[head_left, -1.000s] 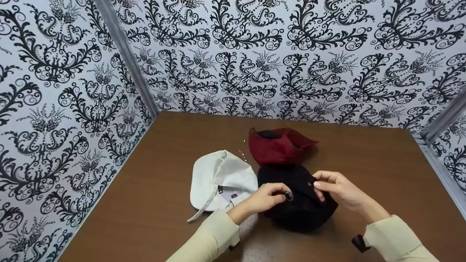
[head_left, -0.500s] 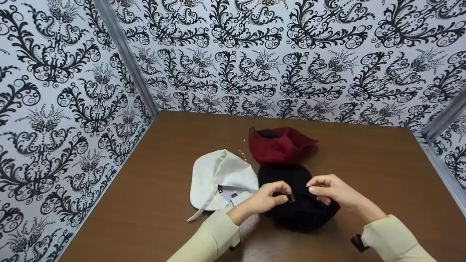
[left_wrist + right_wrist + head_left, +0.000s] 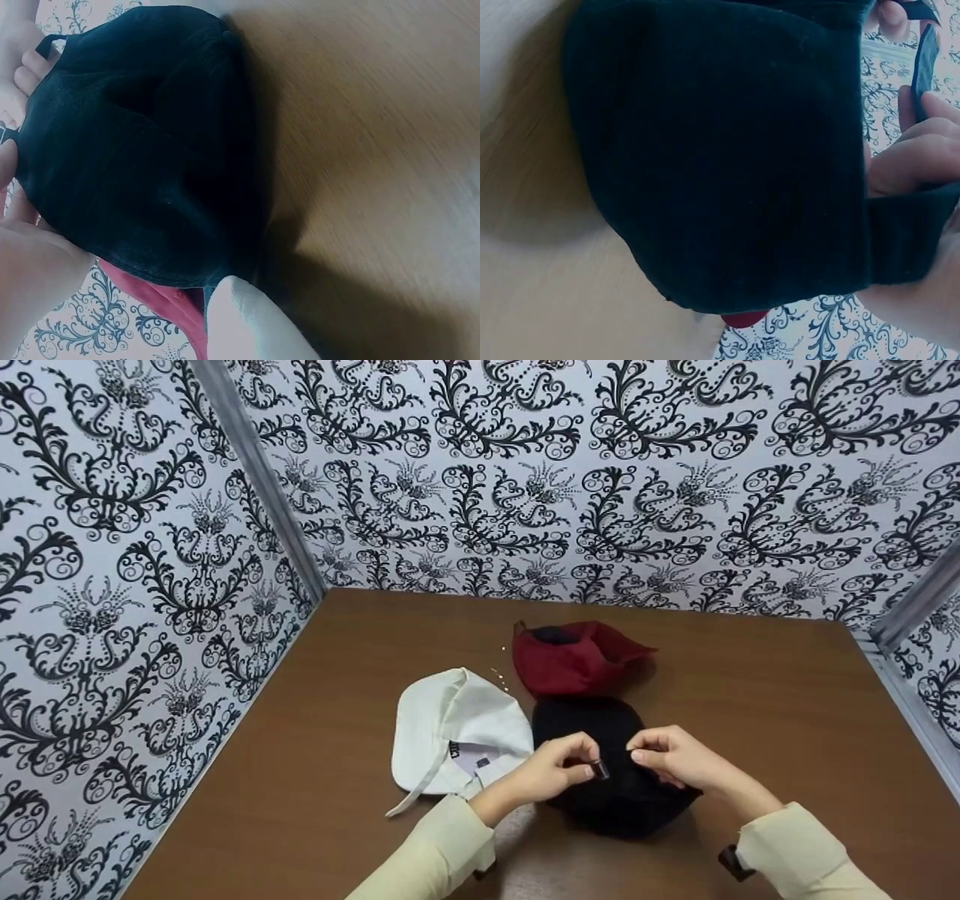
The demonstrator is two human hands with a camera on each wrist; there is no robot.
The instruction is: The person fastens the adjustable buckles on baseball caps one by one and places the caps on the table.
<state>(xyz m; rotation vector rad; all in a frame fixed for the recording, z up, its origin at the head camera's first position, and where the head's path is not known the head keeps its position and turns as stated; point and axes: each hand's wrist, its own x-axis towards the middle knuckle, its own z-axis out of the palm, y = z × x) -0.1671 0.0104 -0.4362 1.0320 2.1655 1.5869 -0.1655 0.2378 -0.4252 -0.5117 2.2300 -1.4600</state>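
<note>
At the far left of the brown table [image 3: 315,780], just inside the patterned wall [image 3: 135,607], the white cap [image 3: 457,727] lies crown up with its adjustment strap [image 3: 411,799] trailing toward the near edge and a label showing at its back opening; it touches nothing the hands work on, though it sits just beside the left forearm. The left hand [image 3: 551,772], in a cream sleeve [image 3: 431,855], pinches a small metal buckle [image 3: 599,769] between thumb and forefinger at the rear of the black cap [image 3: 622,795], which lies in the middle of the table, near the person. The right hand [image 3: 667,757] faces it, fingers curled and pinching the cap's back strap [image 3: 911,240], seen in the right wrist view as a dark band passing under the fingers. The black cap looks light and soft: its crown dents and folds where it rests, so it would likely sag if lifted by the cloth alone. The brim should be stiffer and a surer place to grip, but the strap and buckle are the parts that matter here; both are small, and the buckle probably slips easily between fingertips. Just beyond the black cap, and touching its far edge, the dark red cap [image 3: 574,660] sits upside down with its hollow upward. Farther right the table runs to the other patterned wall. Nothing blocks either hand, though the red cap crowds the far side.
</note>
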